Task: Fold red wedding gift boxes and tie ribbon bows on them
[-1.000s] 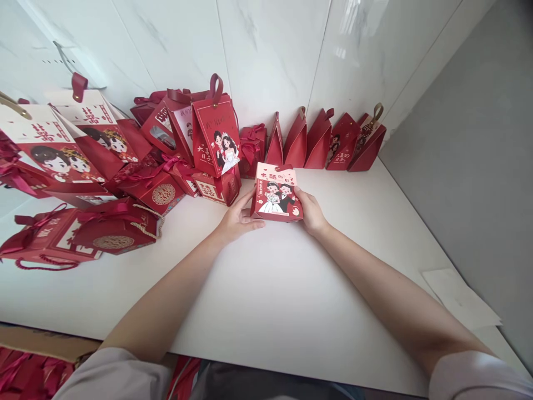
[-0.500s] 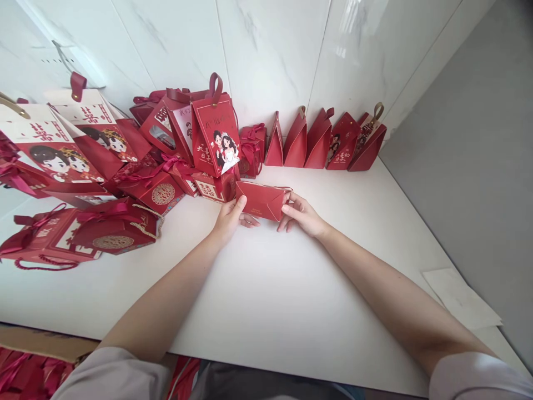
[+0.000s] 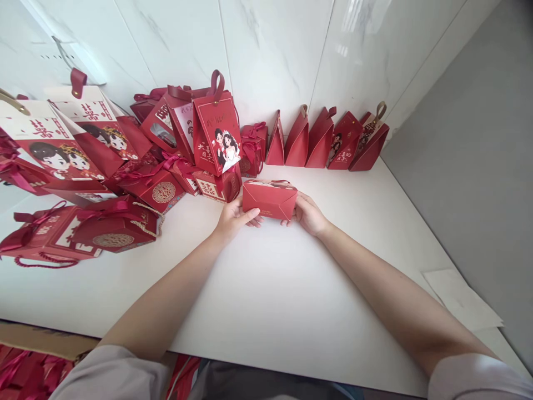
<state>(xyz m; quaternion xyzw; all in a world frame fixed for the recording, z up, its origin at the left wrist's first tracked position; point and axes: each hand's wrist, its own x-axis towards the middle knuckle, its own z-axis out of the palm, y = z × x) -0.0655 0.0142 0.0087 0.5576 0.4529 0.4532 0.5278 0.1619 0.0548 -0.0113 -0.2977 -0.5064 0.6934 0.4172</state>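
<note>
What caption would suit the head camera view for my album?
Left hand and right hand hold a red box at a white table, decorated boxes beyond.

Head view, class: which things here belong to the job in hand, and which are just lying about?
In the job:
red box
left hand, holding it
right hand, holding it

Seemingly just lying about:
row of five boxes by the wall
piled boxes at left
white sheet at right

My left hand point(image 3: 234, 220) faces my right hand point(image 3: 310, 214), both gripping with fingers point(image 3: 255, 223) curled inward. My left thumb point(image 3: 250, 215) points toward the right hand. Behind the hands, my left forearm point(image 3: 175, 283) and right forearm point(image 3: 375, 278) slant back and apart.
</note>
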